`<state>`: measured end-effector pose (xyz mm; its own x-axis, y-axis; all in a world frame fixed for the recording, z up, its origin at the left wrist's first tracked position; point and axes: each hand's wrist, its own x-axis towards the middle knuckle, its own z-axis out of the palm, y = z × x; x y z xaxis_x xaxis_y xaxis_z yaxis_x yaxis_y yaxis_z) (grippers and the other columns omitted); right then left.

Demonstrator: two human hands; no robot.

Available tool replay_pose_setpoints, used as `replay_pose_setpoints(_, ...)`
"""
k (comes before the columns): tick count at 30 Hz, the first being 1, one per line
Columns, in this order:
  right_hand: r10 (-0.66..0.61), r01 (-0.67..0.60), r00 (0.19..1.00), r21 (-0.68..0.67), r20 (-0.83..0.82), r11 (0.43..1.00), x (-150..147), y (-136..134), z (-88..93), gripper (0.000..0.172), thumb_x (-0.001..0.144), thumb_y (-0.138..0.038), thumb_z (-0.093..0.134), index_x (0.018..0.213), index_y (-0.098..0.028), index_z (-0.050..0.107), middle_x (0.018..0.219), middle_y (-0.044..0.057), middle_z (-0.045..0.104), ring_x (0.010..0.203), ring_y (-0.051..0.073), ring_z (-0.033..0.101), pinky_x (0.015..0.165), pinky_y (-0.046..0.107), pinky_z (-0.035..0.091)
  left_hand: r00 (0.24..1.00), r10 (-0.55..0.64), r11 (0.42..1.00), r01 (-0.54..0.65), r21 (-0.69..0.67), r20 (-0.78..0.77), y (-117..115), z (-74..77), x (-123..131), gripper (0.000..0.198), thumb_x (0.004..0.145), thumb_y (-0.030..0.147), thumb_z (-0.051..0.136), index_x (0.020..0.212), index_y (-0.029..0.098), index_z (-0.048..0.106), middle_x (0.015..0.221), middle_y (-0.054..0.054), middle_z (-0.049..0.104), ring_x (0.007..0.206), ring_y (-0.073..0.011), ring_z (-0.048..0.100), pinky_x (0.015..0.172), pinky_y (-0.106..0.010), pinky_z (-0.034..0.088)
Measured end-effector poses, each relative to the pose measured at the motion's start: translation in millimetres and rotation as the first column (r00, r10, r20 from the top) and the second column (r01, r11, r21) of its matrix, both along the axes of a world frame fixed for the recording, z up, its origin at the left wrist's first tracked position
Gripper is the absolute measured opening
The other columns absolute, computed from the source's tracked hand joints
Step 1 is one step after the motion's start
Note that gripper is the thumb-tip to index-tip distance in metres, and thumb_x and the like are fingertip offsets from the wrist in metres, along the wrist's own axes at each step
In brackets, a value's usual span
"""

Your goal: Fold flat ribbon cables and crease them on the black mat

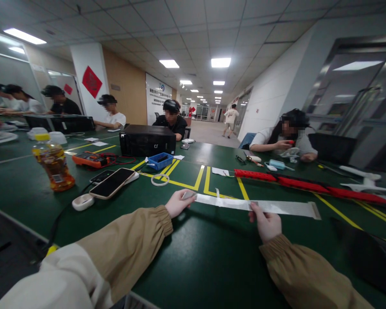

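A long, pale flat ribbon cable [281,207] stretches nearly level above the green table. My left hand [177,203] pinches its left end, where a greyish tip shows at the fingers. Partway along, my right hand [266,221] grips the lower edge between thumb and fingers. Beyond that hand the cable runs on freely to a beige-edged right end. A small white strip [218,194] sticks up from the cable between my hands. Behind my left hand, a white ring like a tape roll [160,180] lies on the table.
To the left are a phone [112,183], a drink bottle [54,163] and an orange multimeter [90,159]. A blue tray [160,161] sits before a black case [147,140]. Long red strips [302,184] lie at right, near a dark object [366,253]. Several people sit around.
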<state>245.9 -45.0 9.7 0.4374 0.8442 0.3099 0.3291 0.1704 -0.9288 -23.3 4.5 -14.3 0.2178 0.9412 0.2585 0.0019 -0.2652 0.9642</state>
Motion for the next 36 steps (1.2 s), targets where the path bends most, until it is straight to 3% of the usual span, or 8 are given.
replay_pose_setpoints(9,0.019,-0.018,1.0,-0.051,0.009,0.999,3.1,4.3,-4.7,0.043,0.057,-0.055,0.062,0.052,-0.013,0.057,0.051,0.009,0.056,0.048,0.016,0.05,0.045,0.026,0.042,0.994,-0.076,0.987,0.086,0.132,-0.077,-4.1,2.4,-2.9,0.031,0.073,0.041,0.064,0.082,0.012,0.056,0.065,0.002,0.053,0.051,-0.0068,0.047,0.05,-0.019,0.037)
replay_pose_setpoints(15,-0.015,0.019,0.999,-0.078,0.045,0.997,6.3,7.1,-6.2,0.045,0.056,-0.057,0.06,0.047,-0.013,0.056,0.05,0.01,0.055,0.049,0.017,0.051,0.046,0.026,0.041,0.983,-0.142,0.978,0.157,0.138,-0.115,-7.4,4.6,-2.8,0.03,0.074,0.04,0.064,0.08,0.012,0.054,0.059,0.004,0.049,0.05,-0.0068,0.046,0.05,-0.018,0.036)
replay_pose_setpoints(20,-0.022,0.027,0.998,-0.082,0.055,0.996,5.3,5.1,-2.8,0.046,0.057,-0.057,0.061,0.048,-0.012,0.058,0.049,0.01,0.055,0.048,0.017,0.051,0.046,0.027,0.042,0.988,-0.153,0.987,0.154,0.051,-0.029,-3.9,2.2,-0.7,0.04,0.072,0.051,0.063,0.081,0.012,0.053,0.067,0.0,0.057,0.049,-0.0066,0.049,0.05,-0.019,0.039)
replay_pose_setpoints(27,0.018,-0.014,0.996,-0.05,0.087,0.999,4.3,2.7,-1.1,0.047,0.059,-0.059,0.061,0.048,-0.013,0.058,0.049,0.009,0.055,0.047,0.017,0.051,0.046,0.027,0.042,0.978,-0.17,0.982,0.179,-0.063,0.122,-0.5,2.7,-0.3,0.069,0.071,0.075,0.041,0.083,0.01,0.059,0.063,-0.005,0.061,0.044,-0.0084,0.05,0.047,-0.021,0.039)
replay_pose_setpoints(36,0.021,-0.014,0.991,-0.052,0.134,0.999,7.5,4.0,-6.4,0.047,0.063,-0.058,0.058,0.049,-0.013,0.058,0.05,0.008,0.055,0.05,0.016,0.052,0.047,0.026,0.042,0.969,-0.183,0.982,0.189,-0.019,0.166,-7.7,8.1,-2.8,0.076,0.067,0.081,0.035,0.078,0.01,0.061,0.062,-0.006,0.061,0.047,-0.0099,0.051,0.051,-0.022,0.041)
